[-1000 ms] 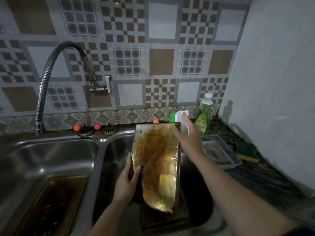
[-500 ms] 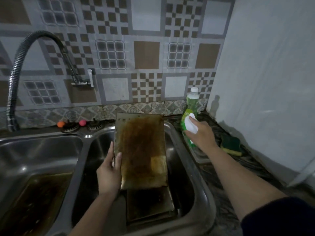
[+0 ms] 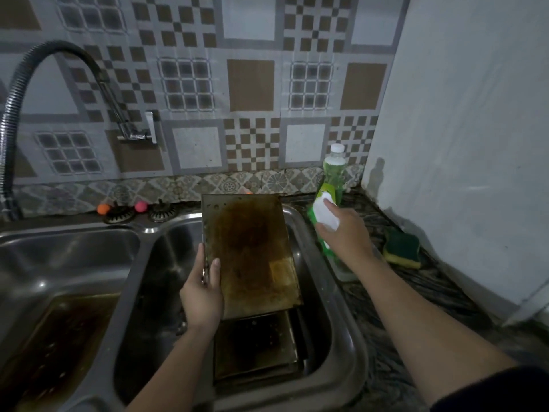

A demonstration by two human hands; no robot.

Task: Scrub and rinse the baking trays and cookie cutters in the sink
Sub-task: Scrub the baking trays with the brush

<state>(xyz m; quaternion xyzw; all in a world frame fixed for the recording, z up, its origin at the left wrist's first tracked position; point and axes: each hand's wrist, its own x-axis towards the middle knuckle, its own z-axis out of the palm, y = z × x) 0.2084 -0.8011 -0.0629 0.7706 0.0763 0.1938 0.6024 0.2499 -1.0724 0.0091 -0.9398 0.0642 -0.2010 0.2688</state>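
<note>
- Left hand (image 3: 202, 295) grips the left edge of a stained tray (image 3: 252, 254), held tilted over the right sink basin (image 3: 341, 337).
- Right hand (image 3: 344, 236) is curled round a white-and-green brush (image 3: 323, 215) over the bench (image 3: 401, 292), by the soap bottle (image 3: 334, 173).
- More trays (image 3: 255, 346) lie below in the basin.
- A sponge (image 3: 402, 248) sits near the wall.

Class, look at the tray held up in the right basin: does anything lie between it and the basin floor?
Yes. Another tray lies flat on the basin floor, directly under the held tray that the left hand grips by its edge.
</note>
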